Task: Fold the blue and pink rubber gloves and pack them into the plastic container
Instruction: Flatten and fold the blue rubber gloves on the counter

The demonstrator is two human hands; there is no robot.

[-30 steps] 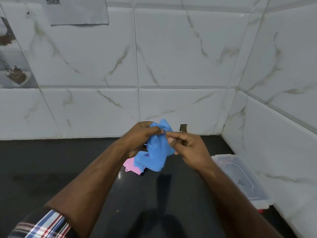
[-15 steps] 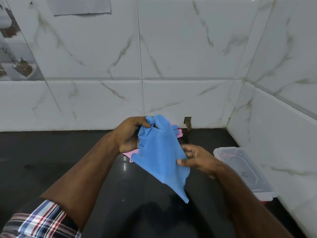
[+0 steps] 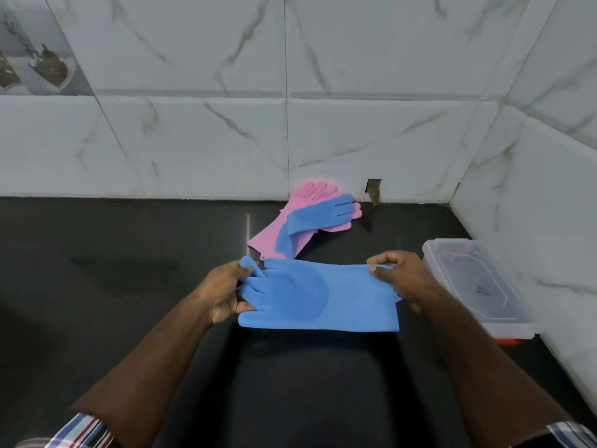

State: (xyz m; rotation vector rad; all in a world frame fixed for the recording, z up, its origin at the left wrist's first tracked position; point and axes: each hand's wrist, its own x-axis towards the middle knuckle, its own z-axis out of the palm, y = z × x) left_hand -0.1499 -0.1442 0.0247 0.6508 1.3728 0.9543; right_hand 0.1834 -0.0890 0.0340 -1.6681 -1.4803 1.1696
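1. Nearest, two bare forearms reach out over the dark surface (image 3: 97, 286), a plaid sleeve (image 3: 80, 430) rolled up on the left arm.
2. The left hand (image 3: 223, 292) has its fingers (image 3: 240, 307) clenched on the finger end of a blue glove (image 3: 318, 294); the right hand (image 3: 403, 279) pinches the cuff end between thumb and fingers.
3. The blue glove is stretched flat between the hands, lying sideways, its round bristled palm patch facing up.
4. To the right, just beside the right hand, a clear plastic container (image 3: 478, 286) sits against the side wall; whether a lid is on it I cannot tell.
5. Farther back, pink gloves (image 3: 274, 236) lie on the surface with a second blue glove (image 3: 318, 215) draped over them, fingertips touching the tiled wall (image 3: 193, 140).
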